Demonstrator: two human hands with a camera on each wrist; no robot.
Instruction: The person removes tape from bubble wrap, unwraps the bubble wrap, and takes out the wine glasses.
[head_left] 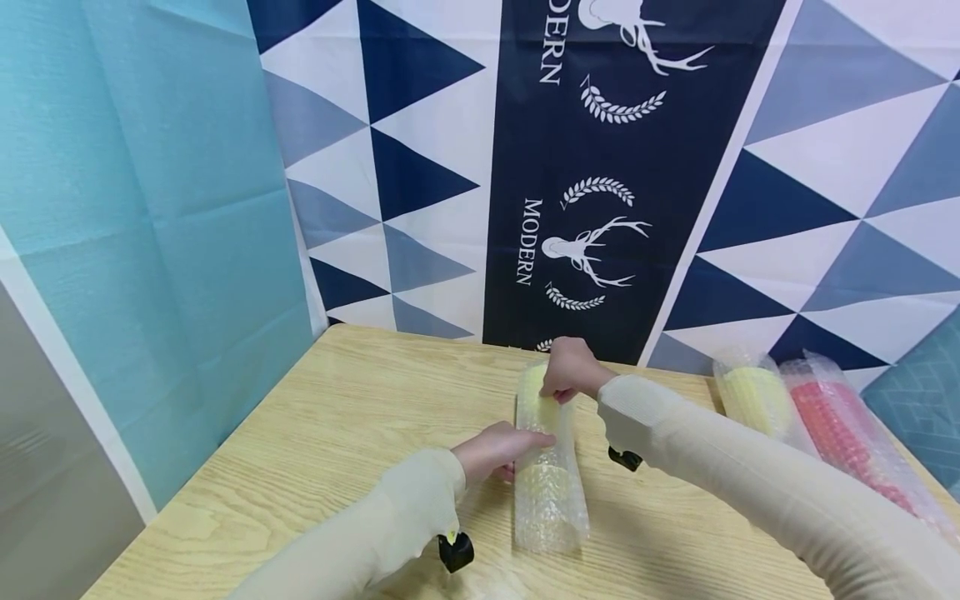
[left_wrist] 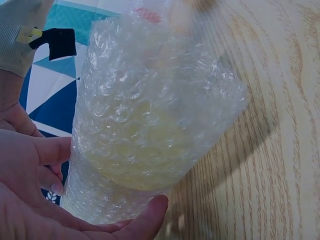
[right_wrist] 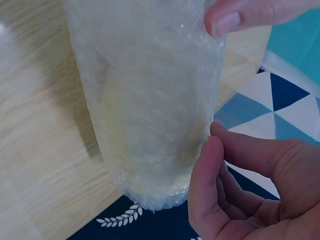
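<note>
A pale yellow item rolled in clear bubble wrap (head_left: 551, 508) lies lengthwise on the table, pointing away from me. My left hand (head_left: 491, 452) grips the roll around its middle from the left, thumb across the top and fingers low at the side. At the far end, my right hand (head_left: 570, 368) pinches the wrap's edge between thumb and index finger. The right wrist view shows that pinch at the side of the bubble wrap (right_wrist: 145, 115), with the left thumb (right_wrist: 245, 17) higher up. In the left wrist view the yellow item shows blurrily through the bubble wrap (left_wrist: 145, 135).
Two more bubble-wrapped items lie at the table's right side, one yellow (head_left: 757, 398) and one red (head_left: 847, 433). A patterned curtain (head_left: 435, 208) hangs behind the wooden table (head_left: 360, 400), and a light blue cloth (head_left: 180, 217) hangs at left.
</note>
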